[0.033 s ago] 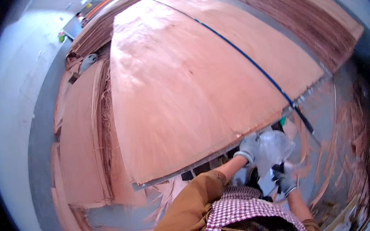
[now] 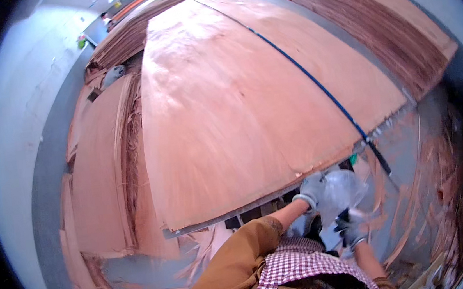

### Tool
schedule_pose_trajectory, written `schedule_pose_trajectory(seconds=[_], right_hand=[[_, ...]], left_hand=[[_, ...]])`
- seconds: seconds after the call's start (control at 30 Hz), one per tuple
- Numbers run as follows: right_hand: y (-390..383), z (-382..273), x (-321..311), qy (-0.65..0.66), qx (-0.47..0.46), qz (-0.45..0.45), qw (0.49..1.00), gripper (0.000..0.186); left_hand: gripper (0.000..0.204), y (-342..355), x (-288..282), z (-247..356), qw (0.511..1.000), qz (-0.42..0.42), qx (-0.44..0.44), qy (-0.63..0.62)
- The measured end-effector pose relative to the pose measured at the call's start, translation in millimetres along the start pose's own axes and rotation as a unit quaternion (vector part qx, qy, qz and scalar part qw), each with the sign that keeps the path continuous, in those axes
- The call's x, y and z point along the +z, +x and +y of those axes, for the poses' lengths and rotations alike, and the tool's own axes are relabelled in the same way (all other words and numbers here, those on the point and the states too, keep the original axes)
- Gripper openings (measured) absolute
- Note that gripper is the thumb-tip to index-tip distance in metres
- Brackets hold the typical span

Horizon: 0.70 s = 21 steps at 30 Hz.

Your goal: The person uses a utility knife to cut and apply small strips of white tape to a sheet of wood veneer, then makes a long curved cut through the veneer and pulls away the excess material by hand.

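My left hand [image 2: 314, 186], in a grey-white glove, is closed on a crumpled, translucent whitish plastic piece [image 2: 342, 190]. Whether that is a bag or a wad of film I cannot tell. Just below it is my right hand [image 2: 352, 232], in a glove with dark fingers. Motion smears those fingers, and their grip does not show. Both hands are at the near edge of a large table topped with a reddish wood veneer sheet [image 2: 239, 110]. A dark blue strip [image 2: 315, 79] runs lengthwise over the sheet, its near end hanging past the edge.
Stacks of veneer stand at the far right [image 2: 377, 27] and far left [image 2: 135, 30]. Lower veneer sheets [image 2: 102, 175] lie along the left. Torn veneer strips [image 2: 408, 210] litter the floor on the right. A pale wall [image 2: 22, 138] bounds the left side.
My right hand has shifted slightly down and left, and its fingers are more blurred. The plastic has changed shape a little beside my left hand. The whole view has shifted slightly.
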State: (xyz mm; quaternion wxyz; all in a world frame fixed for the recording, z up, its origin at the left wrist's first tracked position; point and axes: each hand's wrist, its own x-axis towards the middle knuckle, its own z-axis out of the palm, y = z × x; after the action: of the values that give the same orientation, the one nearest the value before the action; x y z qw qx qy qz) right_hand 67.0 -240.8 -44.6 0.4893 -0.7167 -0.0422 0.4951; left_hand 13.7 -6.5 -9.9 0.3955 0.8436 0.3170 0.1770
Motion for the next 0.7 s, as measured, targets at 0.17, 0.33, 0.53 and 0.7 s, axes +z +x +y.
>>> schedule_pose_trajectory(seconds=[0.17, 0.33, 0.53, 0.7], right_hand=[[-4.1, -28.6, 70.2, 0.061, -0.042, -0.050, 0.996, 0.028], [-36.1, -47.2, 37.1, 0.008, 0.036, -0.102, 0.994, 0.030], [-107.1, -141.5, -37.2, -0.088, -0.046, -0.145, 0.984, 0.040], [-168.8, -300.9, 9.5, -0.161, -0.219, -0.064, 0.960, 0.011]], left_hand=[[0.019, 3.5, -41.7, 9.4, 0.988, -0.070, -0.115, -0.074], [0.022, -2.3, -43.7, 2.1, 0.991, -0.045, -0.111, -0.051], [0.036, -4.9, -74.6, 53.4, 0.994, -0.080, 0.018, -0.073], [0.056, -16.1, -132.9, 127.9, 0.896, -0.240, 0.233, -0.293]])
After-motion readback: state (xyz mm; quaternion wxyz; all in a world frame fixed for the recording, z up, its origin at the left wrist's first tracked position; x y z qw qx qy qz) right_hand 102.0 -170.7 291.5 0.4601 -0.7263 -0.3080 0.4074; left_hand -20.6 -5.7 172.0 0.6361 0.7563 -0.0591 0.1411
